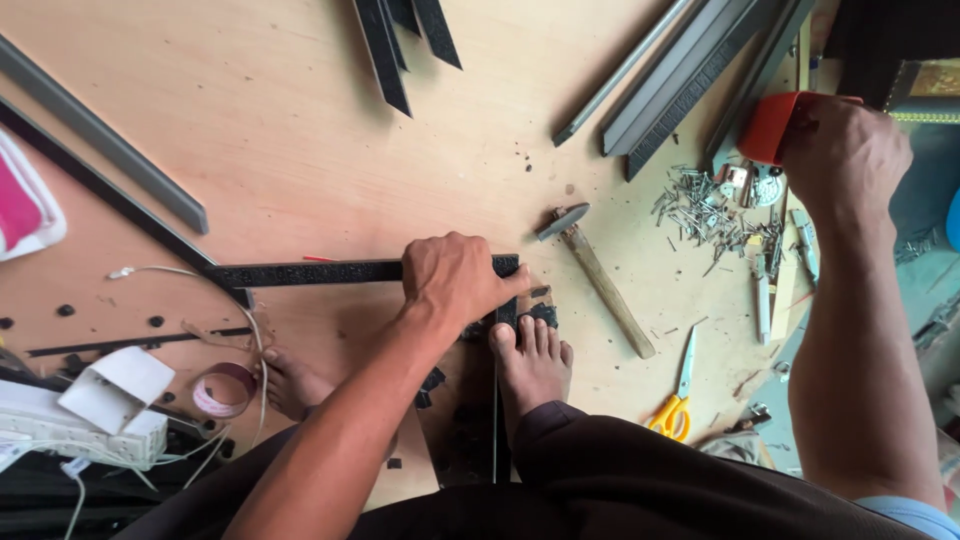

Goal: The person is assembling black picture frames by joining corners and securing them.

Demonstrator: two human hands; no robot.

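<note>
My left hand (458, 280) presses down on the corner where two black frame strips meet. One black strip (300, 272) runs left from under the hand. The other strip (497, 420) runs toward me, pinned by my right foot (532, 362). Far to the right, my right hand (843, 155) is closed around an orange-red container (768, 126) beside a pile of small nails (700, 205). A wooden-handled hammer (598, 275) lies on the board just right of the frame corner.
Yellow-handled scissors (678, 400) lie at lower right. Grey and black moulding lengths (690, 70) rest at the top. A roll of tape (224, 390), a white power strip (80, 430) with cords and my left foot (292, 380) sit at lower left.
</note>
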